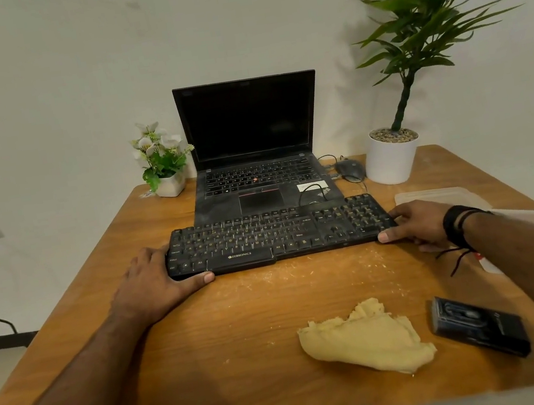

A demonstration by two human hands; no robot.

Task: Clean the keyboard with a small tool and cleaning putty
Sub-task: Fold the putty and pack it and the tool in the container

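A dusty black keyboard [277, 235] lies flat across the middle of the wooden table [245, 344]. My left hand [153, 285] grips its left end, thumb along the front edge. My right hand [421, 224] grips the right end the same way, thumb on the front edge. A lump of pale yellow cleaning putty [365, 336] sits on the table nearer to me, right of centre. Beside it on the right lies a small dark tool case [478, 326]. Pale crumbs are scattered on the wood in front of the keyboard.
Behind the keyboard stands an open black laptop [255, 155], with a mouse [350, 169] to its right. A small flower pot [163, 169] is at back left, a tall plant in a white pot [390, 156] at back right. A clear plastic lid [442, 200] lies right.
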